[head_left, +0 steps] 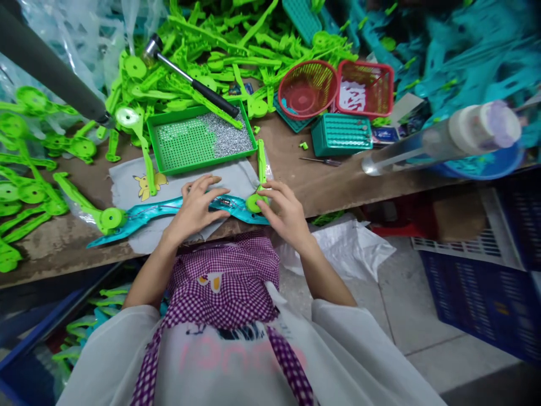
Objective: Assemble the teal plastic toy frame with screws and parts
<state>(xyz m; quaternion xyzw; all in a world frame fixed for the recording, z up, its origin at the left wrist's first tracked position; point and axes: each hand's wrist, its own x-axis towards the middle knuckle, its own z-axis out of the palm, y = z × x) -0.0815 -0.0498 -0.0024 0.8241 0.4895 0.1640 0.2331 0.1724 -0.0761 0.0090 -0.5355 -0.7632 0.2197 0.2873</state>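
A long curved teal plastic piece (147, 211) lies across a grey cloth (127, 176) at the bench's front edge. A thin wire and a small metal part show in its hollow. My left hand (194, 206) rests over its middle, fingers spread and thumb apart. My right hand (287, 214) has thumb and fingertips around the round end of a green plastic arm (254, 203), set on the teal piece's right end. Another green arm (111, 219) sits at the left end with its disc on the teal piece. A third green arm (146, 158) lies on the cloth.
Behind the cloth stands a green tray (181, 144) of small metal parts, with a hammer (194, 84) over its rim. Red baskets (308, 90), a teal basket (341, 135), a screwdriver (320, 161) and a clear bottle (439, 138) are rightward. Green parts (198, 34) pile behind.
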